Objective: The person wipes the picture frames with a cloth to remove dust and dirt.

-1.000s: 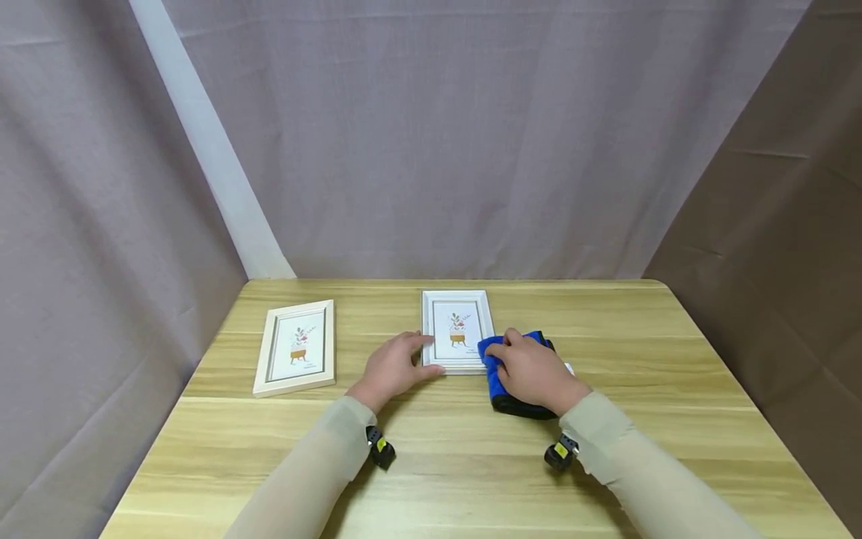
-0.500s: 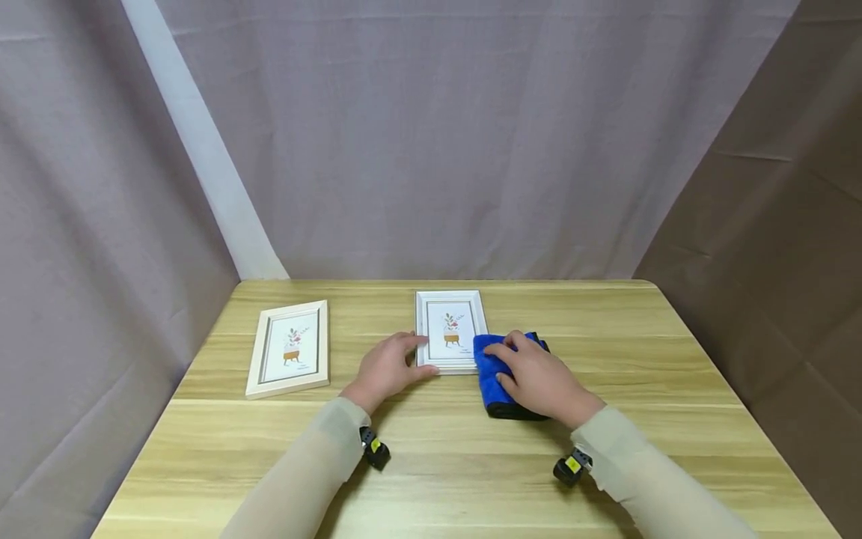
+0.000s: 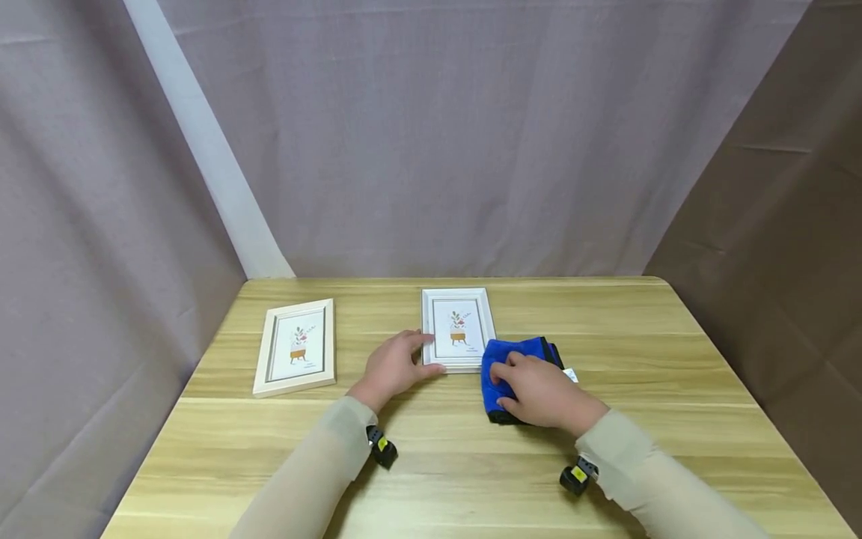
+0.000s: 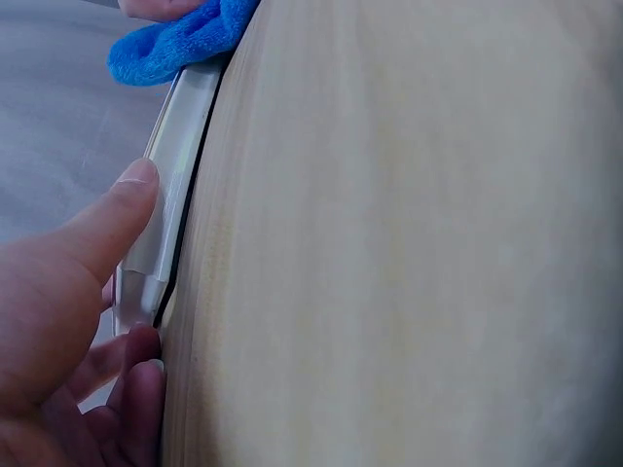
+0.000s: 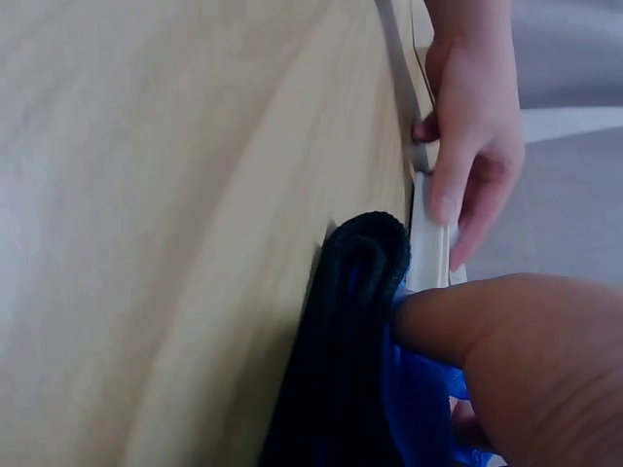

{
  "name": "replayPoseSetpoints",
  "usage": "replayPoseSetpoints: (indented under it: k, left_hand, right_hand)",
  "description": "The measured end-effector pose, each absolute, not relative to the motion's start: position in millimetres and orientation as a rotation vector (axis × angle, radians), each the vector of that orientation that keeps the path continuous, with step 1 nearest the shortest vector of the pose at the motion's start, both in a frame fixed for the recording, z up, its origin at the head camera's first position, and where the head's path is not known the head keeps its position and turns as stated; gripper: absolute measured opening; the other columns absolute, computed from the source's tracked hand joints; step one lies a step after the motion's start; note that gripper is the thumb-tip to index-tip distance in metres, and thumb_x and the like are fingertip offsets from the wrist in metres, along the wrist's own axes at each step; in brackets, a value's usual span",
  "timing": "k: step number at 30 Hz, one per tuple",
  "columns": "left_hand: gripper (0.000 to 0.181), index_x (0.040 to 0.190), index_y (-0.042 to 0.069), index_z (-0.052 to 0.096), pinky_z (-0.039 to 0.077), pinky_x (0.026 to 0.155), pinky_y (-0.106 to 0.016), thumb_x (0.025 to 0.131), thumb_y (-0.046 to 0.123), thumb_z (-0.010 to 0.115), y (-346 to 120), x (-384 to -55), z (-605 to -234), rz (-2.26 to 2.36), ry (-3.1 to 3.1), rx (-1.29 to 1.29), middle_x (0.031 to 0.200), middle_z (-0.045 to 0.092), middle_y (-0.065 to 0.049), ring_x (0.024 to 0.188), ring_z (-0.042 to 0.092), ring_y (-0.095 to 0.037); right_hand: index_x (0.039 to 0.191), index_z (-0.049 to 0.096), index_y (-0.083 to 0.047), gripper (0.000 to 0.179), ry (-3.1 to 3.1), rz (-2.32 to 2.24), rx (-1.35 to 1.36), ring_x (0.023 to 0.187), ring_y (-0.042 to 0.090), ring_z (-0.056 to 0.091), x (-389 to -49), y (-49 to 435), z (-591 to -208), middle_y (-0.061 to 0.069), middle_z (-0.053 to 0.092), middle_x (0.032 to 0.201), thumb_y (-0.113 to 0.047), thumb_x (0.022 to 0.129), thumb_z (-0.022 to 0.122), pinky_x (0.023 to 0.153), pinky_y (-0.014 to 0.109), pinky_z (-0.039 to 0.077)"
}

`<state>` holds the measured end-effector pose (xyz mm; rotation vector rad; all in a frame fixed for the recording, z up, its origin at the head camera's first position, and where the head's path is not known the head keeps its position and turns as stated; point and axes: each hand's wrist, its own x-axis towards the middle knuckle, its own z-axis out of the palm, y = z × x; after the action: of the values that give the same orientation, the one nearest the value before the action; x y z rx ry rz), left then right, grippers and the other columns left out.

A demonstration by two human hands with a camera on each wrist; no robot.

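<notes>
In the head view, a white picture frame (image 3: 463,329) with a potted-plant print lies face up toward the back of the table. My left hand (image 3: 393,367) holds its lower left corner, thumb along the near edge and fingers at the left side. The left wrist view shows the thumb pressed on the frame's side (image 4: 161,214). On the right, a folded blue cloth (image 3: 497,374) with black edging overlaps the frame's lower right corner. My right hand (image 3: 544,391) grips this cloth from above with bent fingers; its folded layers (image 5: 360,292) show in the right wrist view.
A second, cream picture frame (image 3: 296,348) with a similar print lies at the left of the wooden table (image 3: 458,479). Grey curtains (image 3: 431,150) hang behind the table's back edge, and brown fabric (image 3: 774,247) hangs on the right.
My right hand and the blue cloth have shifted slightly toward me along the frame's lower right corner. The left hand and both frames stay in place.
</notes>
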<state>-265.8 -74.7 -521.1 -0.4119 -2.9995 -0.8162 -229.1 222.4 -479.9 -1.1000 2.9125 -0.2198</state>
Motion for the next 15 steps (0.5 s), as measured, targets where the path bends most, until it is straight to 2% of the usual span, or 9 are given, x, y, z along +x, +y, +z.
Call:
replayPoseSetpoints:
  k: [10, 15]
  left_hand:
    - [0.076, 0.151, 0.023, 0.069, 0.048, 0.118, -0.054, 0.090, 0.065, 0.085, -73.1, -265.7, -519.7, -0.808, -3.007, -0.413, 0.158, 0.062, -0.007, 0.145, 0.057, -0.034]
    - [0.075, 0.152, 0.024, 0.069, 0.050, 0.116, -0.054, 0.091, 0.064, 0.085, -72.8, -265.3, -518.1, -0.807, -3.013, -0.398, 0.156, 0.063, -0.006, 0.144, 0.059, -0.034]
  right_hand:
    - [0.106, 0.067, -0.020, 0.025, 2.844, -0.237, -1.229, 0.078, 0.014, 0.057, -205.3, 201.2, -477.7, -0.003, 0.058, 0.092, -0.030, 0.096, 0.087, 0.068, 0.037, 0.055]
    - [0.108, 0.071, -0.020, 0.024, 2.786, -0.227, -1.271, 0.080, 0.012, 0.058, -192.0, 183.3, -475.9, -0.005, 0.059, 0.093, -0.033, 0.096, 0.087, 0.074, 0.037, 0.056]
